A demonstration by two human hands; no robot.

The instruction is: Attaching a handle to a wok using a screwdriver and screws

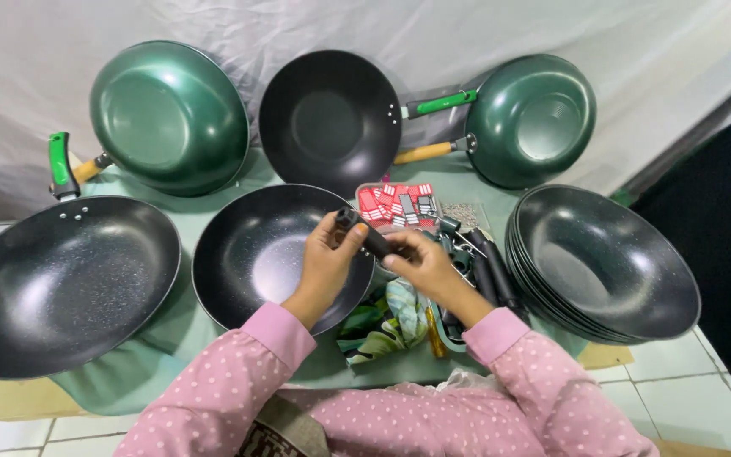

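Beside the matt black plastic handle, a speckled, glossy black wok lies on smooth green cloth.

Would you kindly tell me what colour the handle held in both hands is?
Black; the handle shows best in the head view.

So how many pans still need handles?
Three woks at the back already wear handles, such as the green-handled wok. The left hand and right hand hold a black handle over a bare black wok. The stack of handleless woks and spare handles wait.
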